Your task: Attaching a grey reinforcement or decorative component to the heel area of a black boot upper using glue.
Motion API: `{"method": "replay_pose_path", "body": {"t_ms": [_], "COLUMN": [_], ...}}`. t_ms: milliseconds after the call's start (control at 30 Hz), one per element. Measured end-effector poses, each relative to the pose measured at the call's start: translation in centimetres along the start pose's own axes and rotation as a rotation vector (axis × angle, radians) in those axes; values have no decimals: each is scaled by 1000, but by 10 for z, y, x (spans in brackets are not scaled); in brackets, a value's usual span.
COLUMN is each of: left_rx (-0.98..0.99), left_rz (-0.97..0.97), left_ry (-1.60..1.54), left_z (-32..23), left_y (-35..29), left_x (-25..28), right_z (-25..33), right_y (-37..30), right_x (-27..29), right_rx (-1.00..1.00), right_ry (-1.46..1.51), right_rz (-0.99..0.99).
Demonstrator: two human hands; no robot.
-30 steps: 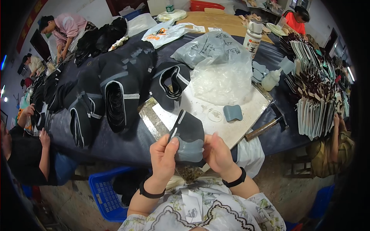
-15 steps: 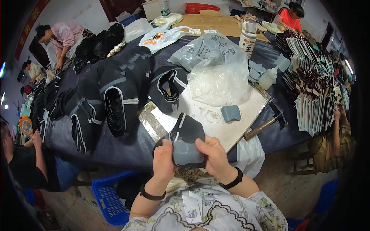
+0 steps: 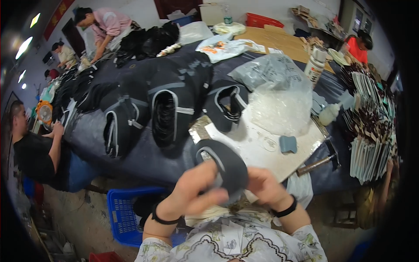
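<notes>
A black, curved shoe upper (image 3: 235,168) with a pale edge strip is held up between my two hands, over the near corner of a whitish board (image 3: 257,142). My left hand (image 3: 198,187) is closed around its left side, thumb in front, slightly blurred. At its right edge is my right hand (image 3: 264,185), with fingers bent against it and smeared by motion. On the board lies a small blue-grey patch (image 3: 288,144). Beyond the held piece stands a folded bundle of black uppers (image 3: 224,107); larger bundles (image 3: 163,118) stretch away to the left.
Right of the board lie a hammer (image 3: 321,162) and a squeeze bottle (image 3: 329,114). A clear plastic bag (image 3: 281,109) covers the board's far part, near a thermos (image 3: 315,65). Stacked pale pieces (image 3: 371,157) stand far right. A blue basket (image 3: 122,214) sits below left; a co-worker (image 3: 37,150) sits left.
The shoe upper has turned in my hands: its grey patched face was toward me, and now its smooth black side shows. My left hand has shifted its hold. The whole view has swung left.
</notes>
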State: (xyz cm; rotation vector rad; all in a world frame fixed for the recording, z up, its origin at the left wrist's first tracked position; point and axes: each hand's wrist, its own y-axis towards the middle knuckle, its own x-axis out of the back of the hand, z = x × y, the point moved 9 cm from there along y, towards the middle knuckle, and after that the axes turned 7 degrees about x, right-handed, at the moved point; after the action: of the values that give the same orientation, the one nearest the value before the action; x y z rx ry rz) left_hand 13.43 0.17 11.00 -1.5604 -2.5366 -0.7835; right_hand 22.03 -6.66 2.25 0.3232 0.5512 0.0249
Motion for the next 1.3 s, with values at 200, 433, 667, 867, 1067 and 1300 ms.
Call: {"method": "replay_pose_path", "body": {"t_ms": [200,433,667,867,1067,1300], "left_rx": [-77,349,333,249,55,-207], "left_rz": [536,-4,-231,-410,-388,-128], "left_ry": [761,1074,1196,1193,1102,767], "left_z": [-13,52,125,154,110,60], "left_y": [-38,-79,-82,-34,-59,-8], "left_x": [-33,63,99,139,77,-14], "right_z": [30,-42,-101,24,150,76], "right_y": [97,226,255,230,76,-47], "right_x": [-28,-27,81,66,90,149], "right_rx": [-205,-86,73,463,418,-67], "right_ry": [-144,-167,-333,-676,-961,-2066], "right_rz": [179,219,-397,-495,-423,-138]}}
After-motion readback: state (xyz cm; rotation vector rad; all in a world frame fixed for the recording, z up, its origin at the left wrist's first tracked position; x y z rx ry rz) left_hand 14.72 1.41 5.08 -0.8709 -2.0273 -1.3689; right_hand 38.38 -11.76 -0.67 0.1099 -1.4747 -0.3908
